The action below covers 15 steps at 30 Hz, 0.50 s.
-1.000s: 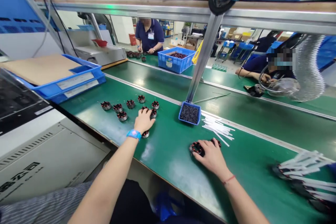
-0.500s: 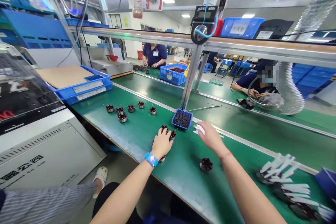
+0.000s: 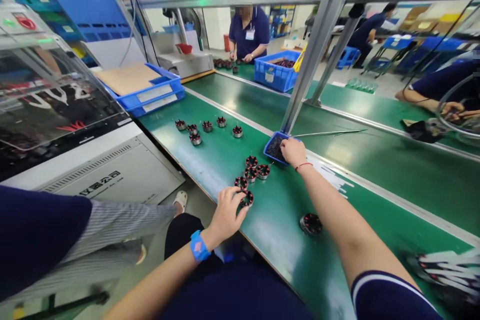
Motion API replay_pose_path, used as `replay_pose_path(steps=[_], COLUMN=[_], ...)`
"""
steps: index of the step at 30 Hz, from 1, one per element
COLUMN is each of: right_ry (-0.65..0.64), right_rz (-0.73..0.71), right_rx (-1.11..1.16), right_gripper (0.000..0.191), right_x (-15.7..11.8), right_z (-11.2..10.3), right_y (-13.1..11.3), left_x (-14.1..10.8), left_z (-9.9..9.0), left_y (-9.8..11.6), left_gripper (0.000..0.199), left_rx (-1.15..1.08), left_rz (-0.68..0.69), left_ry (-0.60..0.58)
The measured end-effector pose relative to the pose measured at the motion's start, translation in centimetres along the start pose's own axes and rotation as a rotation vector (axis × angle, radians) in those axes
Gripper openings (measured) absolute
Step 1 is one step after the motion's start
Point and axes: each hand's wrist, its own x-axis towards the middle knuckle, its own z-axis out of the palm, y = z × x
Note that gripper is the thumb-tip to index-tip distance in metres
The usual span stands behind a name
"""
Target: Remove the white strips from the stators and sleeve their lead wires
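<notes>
My left hand point(image 3: 226, 212), a blue band at its wrist, curls thumb and fingers around the nearest motor stator point(image 3: 247, 199) at the table's front edge. Several more black-and-red wound stators point(image 3: 251, 174) stand in a cluster just beyond it. My right hand point(image 3: 294, 152) reaches into a small blue tray point(image 3: 267, 152) of short black tubes point(image 3: 275, 146); its fingers are pinched together and their tips are hidden among the tubes. A single stator point(image 3: 311, 224) stands near my right forearm. White strips point(image 3: 333, 179) lie beside the tray, partly behind that forearm.
Several stators point(image 3: 207, 126) stand farther left on the green table point(image 3: 221, 160). A metal post point(image 3: 305, 55) rises behind the small tray. Stators with white strips point(image 3: 446, 275) are blurred at right. One co-worker point(image 3: 249, 32) sits opposite; another person stands close at left.
My right hand has moved from the white strips into the small tray. My left hand has drawn back toward the front edge, uncovering the stator cluster. The view has shifted.
</notes>
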Motion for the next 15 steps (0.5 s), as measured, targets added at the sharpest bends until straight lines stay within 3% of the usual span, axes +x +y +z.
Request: replay_pose_path(steps=[3, 5, 8, 11, 13, 15], right_ry=[0.013, -0.013, -0.087, -0.188, -0.248, -0.281], right_rz=[-0.006, -0.034, -0.080, -0.108, -0.034, 0.131], right_rx=[0.109, 0.184, 0.340, 0.715, 0.843, 1.019], right_gripper=[0.024, 0.021, 0.024, 0.027, 0.022, 0.019], right_x=[-0.9, -3.0, -8.8, -15.5, -19.0, -21.5], right_z=[-0.7, -1.4, -2.0, -1.6, -0.7, 0.6], right_y=[-0.5, -1.2, -2.8, -4.8, -6.0, -6.8], left_x=[-0.5, -0.4, -0.7, -1.1, -1.2, -1.1], left_z=[0.2, 0.0, -1.0, -2.3, -2.9, -3.1], left_y=[0.3, 0.5, 0.7, 0.8, 0.8, 0.9], left_gripper=[0.024, 0.025, 0.030, 0.031, 0.031, 0.030], left_rx=[0.025, 0.042, 0.072, 0.074, 0.083, 0.104], left_rz=[0.025, 0.064, 0.158, 0.287, 0.340, 0.354], left_ry=[-0.065, -0.096, -0.169, -0.283, -0.366, -0.438])
